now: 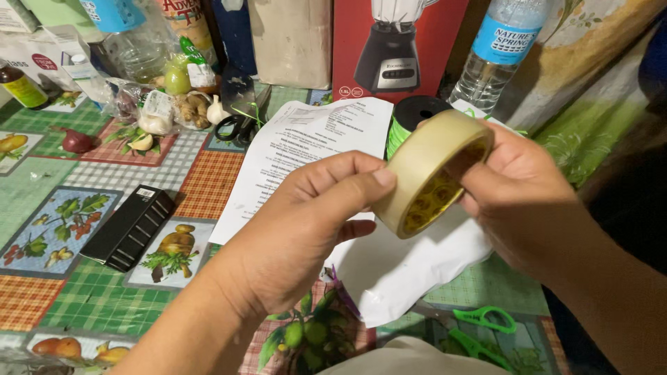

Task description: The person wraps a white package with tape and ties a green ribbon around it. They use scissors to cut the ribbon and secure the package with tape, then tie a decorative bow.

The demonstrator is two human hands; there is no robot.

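A roll of beige masking tape (425, 167) is held up over the table between both hands. My left hand (306, 222) presses its thumb against the roll's outer edge. My right hand (528, 201) grips the roll from the right, with fingers through its core. Under the hands lie printed paper sheets (306, 149) and a white sheet (410, 267). A green ribbon spool with a black top (410, 118) stands just behind the tape.
A black flat box (128, 226) lies left on the fruit-patterned tablecloth (90, 292). Green-handled scissors (479, 330) rest at the front right. Black scissors (236, 125), garlic (153, 121), a red onion (76, 141), a water bottle (497, 48) and a blender box (399, 45) crowd the back.
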